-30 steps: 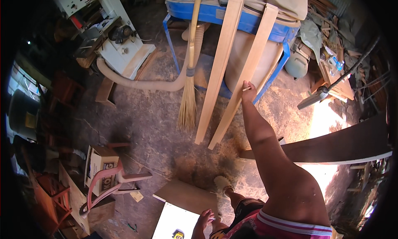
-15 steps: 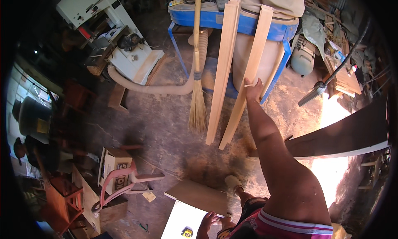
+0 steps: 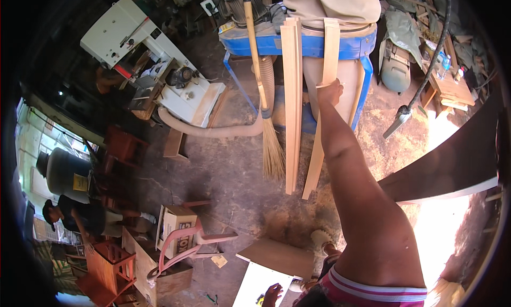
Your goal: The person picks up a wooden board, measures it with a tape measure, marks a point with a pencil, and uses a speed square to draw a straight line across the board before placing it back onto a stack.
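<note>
Two hands are well apart: the right hand (image 3: 330, 92) pinches a thin pale stick (image 3: 322, 85) at the right-hand board (image 3: 331, 49); whether it grips the wood too, I cannot tell. A light, steady touch should keep that board from sliding. The left hand (image 3: 272, 294) is half-curled, its hold unclear, beside a yellow tape measure (image 3: 260, 298). Left of the right hand leans another board stack (image 3: 291, 105), beyond it a blue frame (image 3: 245, 45)
</note>
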The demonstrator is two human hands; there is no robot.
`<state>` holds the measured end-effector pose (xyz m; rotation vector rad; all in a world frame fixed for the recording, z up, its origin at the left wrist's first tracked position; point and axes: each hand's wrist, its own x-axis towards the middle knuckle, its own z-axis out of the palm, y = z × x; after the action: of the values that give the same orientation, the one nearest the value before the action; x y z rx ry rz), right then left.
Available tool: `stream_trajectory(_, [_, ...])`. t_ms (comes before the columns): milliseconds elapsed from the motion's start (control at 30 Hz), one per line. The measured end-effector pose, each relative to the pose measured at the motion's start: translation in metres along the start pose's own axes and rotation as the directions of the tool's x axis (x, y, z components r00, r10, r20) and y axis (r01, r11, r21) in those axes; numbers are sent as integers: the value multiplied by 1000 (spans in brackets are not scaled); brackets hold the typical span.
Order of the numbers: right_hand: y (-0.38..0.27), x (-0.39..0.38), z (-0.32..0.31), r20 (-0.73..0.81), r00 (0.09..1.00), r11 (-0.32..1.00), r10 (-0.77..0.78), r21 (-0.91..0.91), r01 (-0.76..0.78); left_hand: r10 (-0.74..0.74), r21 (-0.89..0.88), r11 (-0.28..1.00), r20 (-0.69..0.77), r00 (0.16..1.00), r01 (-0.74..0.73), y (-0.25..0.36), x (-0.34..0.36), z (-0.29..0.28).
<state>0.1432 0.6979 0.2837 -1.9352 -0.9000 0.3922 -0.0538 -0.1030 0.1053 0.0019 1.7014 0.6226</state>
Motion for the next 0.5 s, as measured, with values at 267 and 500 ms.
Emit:
stream_trajectory(267, [40, -73, -37, 126, 873, 793, -472, 494, 357, 127, 285, 954, -106, 986, -92, -51, 27, -20])
stream_trajectory(500, [5, -137, -57, 327, 785, 696, -526, 696, 176, 291, 260, 933, -144, 946, -247, 1, -16, 3])
